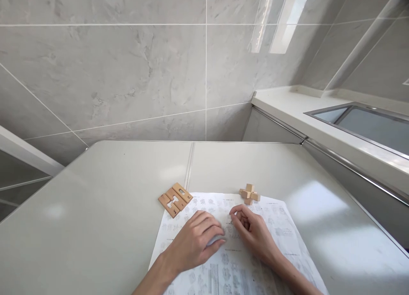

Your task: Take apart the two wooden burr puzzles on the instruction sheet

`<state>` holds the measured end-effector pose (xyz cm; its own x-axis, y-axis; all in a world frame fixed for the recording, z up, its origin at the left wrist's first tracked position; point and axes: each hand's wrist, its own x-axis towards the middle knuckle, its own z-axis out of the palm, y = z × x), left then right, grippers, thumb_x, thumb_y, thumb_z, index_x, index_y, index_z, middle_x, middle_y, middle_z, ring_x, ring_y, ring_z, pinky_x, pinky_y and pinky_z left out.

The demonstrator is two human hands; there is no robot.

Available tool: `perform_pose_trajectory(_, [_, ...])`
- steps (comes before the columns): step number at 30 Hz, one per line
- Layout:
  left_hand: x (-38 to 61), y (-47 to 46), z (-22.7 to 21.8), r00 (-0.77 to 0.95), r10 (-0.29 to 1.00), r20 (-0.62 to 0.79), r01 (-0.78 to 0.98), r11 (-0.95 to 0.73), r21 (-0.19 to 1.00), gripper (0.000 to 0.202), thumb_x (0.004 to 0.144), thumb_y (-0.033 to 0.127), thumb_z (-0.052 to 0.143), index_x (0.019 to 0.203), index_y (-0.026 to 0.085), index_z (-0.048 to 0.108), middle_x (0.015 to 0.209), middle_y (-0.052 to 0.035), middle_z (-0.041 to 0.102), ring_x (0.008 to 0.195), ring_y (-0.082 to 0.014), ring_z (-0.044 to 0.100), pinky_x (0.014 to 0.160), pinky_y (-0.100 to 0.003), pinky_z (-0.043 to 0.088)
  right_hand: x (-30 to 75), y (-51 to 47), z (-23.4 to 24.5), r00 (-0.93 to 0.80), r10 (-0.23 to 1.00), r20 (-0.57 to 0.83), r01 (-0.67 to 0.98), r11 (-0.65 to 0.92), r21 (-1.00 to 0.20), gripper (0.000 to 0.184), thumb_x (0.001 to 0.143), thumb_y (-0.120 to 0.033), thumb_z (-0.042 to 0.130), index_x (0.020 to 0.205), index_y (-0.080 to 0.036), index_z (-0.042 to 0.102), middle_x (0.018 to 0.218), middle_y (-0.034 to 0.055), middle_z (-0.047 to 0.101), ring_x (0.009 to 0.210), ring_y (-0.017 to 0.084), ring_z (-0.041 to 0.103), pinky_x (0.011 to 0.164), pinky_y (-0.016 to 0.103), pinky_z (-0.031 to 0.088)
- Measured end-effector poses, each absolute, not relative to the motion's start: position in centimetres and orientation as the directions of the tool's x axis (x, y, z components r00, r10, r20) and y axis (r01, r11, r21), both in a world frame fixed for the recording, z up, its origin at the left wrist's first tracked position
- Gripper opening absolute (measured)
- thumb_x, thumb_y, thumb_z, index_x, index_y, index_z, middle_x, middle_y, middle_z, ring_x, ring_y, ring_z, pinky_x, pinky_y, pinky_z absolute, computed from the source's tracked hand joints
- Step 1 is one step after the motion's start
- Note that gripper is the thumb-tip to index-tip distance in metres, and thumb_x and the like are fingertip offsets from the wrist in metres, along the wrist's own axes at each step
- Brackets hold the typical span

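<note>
A printed sheet of paper [234, 256] with small diagrams lies on the table under both my hands. My left hand [200, 239] rests over its middle, fingers bent and thumb apart, with nothing visible in it. To the right, my right hand [251, 227] is closed, its fingers curled and thumb against the index finger; no object shows in it. Beyond my right hand, at the sheet's far edge, sits an interlocking wooden burr puzzle [249, 194] shaped like a cross. Flat wooden pieces with cut-outs and numbers [175, 200] lie side by side at the sheet's far left corner, beyond my left hand.
The pale glossy table [96, 209] has a seam running across it from front to back. A grey tiled wall [128, 73] stands behind it. On the right is a white counter [284, 101] with a sink [367, 124].
</note>
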<state>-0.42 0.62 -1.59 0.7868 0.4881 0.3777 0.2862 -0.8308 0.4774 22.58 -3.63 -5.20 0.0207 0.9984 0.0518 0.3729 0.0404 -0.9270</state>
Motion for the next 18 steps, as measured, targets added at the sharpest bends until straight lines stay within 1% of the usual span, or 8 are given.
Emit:
perform_pose_trajectory(2, [-0.37,0.62,-1.55,0.789,0.489,0.372,0.286,-0.828,0.482,0.006,0.111,0.023,0.062,0.111,0.019,0.066,0.106,-0.0066,0.076,0.101,-0.0245,0.068,0.093,-0.04,0.052,22.67,-3.63,-5.22,0.019,0.998,0.055,0.352,0.045,-0.935,0.029,0.11,-0.047,0.054,0.1,-0.022,0.064,0.064,-0.0078,0.042,0.055,0.015,0.041,0.055,0.028,0.031])
perform_pose_trajectory(4, [-0.3,0.6,-1.5,0.789,0.494,0.365,0.291,-0.824,0.486,0.005,0.111,0.022,0.062,0.111,0.019,0.066,0.106,-0.0066,0.076,0.101,-0.0245,0.068,0.093,-0.04,0.052,22.72,-3.66,-5.31,0.03,0.998,0.061,0.33,0.048,-0.943,0.029,0.11,-0.048,0.053,0.105,-0.022,0.064,0.065,-0.0078,0.042,0.056,0.015,0.041,0.055,0.028,0.032])
perform_pose_trajectory(6, [-0.2,0.59,-1.47,0.79,0.499,0.355,0.296,-0.819,0.492,0.004,0.11,0.02,0.062,0.111,0.02,0.066,0.106,-0.0062,0.076,0.101,-0.0244,0.068,0.093,-0.04,0.052,22.74,-3.73,-5.42,0.054,0.996,0.071,0.306,0.051,-0.951,0.03,0.112,-0.048,0.05,0.119,-0.022,0.062,0.069,-0.0074,0.043,0.057,0.016,0.042,0.056,0.029,0.035])
perform_pose_trajectory(9, [-0.03,0.62,-1.44,0.794,0.506,0.337,0.303,-0.81,0.503,0.004,0.11,0.018,0.063,0.112,0.02,0.065,0.107,-0.0056,0.076,0.101,-0.0241,0.069,0.093,-0.04,0.053,22.72,-3.86,-5.48,0.111,0.991,0.067,0.226,0.041,-0.973,0.039,0.113,-0.047,0.049,0.145,-0.024,0.049,0.078,-0.0053,0.053,0.057,0.015,0.045,0.054,0.029,0.039])
perform_pose_trajectory(11, [0.06,0.66,-1.44,0.796,0.506,0.331,0.307,-0.809,0.501,0.004,0.109,0.018,0.063,0.112,0.02,0.065,0.108,-0.006,0.076,0.102,-0.0243,0.069,0.093,-0.04,0.053,22.7,-3.9,-5.43,0.147,0.988,0.05,0.158,0.027,-0.987,0.047,0.113,-0.047,0.05,0.154,-0.028,0.04,0.09,-0.0018,0.061,0.055,0.014,0.047,0.052,0.028,0.043])
perform_pose_trajectory(13, [0.11,0.7,-1.41,0.8,0.503,0.328,0.308,-0.813,0.494,0.003,0.11,0.018,0.063,0.111,0.02,0.065,0.108,-0.0066,0.076,0.101,-0.0248,0.07,0.092,-0.04,0.053,22.71,-3.85,-5.33,0.171,0.985,0.032,0.122,0.011,-0.992,0.051,0.112,-0.047,0.052,0.158,-0.031,0.036,0.107,0.0029,0.067,0.055,0.012,0.052,0.053,0.029,0.048])
perform_pose_trajectory(16, [0.11,0.72,-1.31,0.8,0.505,0.324,0.314,-0.813,0.491,0.004,0.11,0.019,0.062,0.112,0.02,0.066,0.108,-0.0068,0.076,0.101,-0.025,0.07,0.091,-0.041,0.054,22.78,-3.59,-5.19,0.205,0.979,-0.005,0.108,-0.027,-0.994,0.055,0.111,-0.046,0.054,0.161,-0.035,0.034,0.129,0.0097,0.066,0.06,0.014,0.064,0.053,0.032,0.054])
perform_pose_trajectory(18, [0.09,0.74,-1.23,0.795,0.515,0.321,0.322,-0.806,0.496,0.006,0.11,0.018,0.062,0.112,0.02,0.067,0.107,-0.0065,0.076,0.1,-0.0248,0.07,0.09,-0.041,0.055,22.84,-3.37,-5.13,0.225,0.974,-0.031,0.098,-0.054,-0.994,0.057,0.109,-0.047,0.056,0.161,-0.035,0.035,0.138,0.013,0.063,0.062,0.016,0.068,0.048,0.032,0.053])
